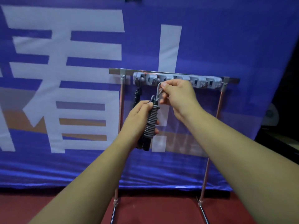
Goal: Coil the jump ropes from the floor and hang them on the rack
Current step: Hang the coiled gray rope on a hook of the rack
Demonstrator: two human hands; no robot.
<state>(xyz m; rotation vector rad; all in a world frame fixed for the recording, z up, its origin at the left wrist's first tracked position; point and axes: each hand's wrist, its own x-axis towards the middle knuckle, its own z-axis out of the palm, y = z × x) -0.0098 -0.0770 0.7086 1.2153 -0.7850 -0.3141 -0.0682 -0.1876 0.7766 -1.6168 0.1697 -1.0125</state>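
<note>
Nearest us, our left hand (139, 117) curled round the coiled grey jump rope (151, 122), clamping the wraps about the black handles (144, 145) so that the bundle could not unwind. Just above it, our right hand (179, 97) pinched the free loop (159, 91) of cord between thumb and fingers and held it upward, evidently to offer it to a hook. The loop's top lay just below the grey hook strip (202, 81), over no peg as far as we could tell. Beyond, at the strip's left end, a black jump rope (136, 96) hung coiled. The strip sat on the crossbar of a metal rack (218, 107), which stood on the red floor (153, 210) before a blue banner (226, 38).
</note>
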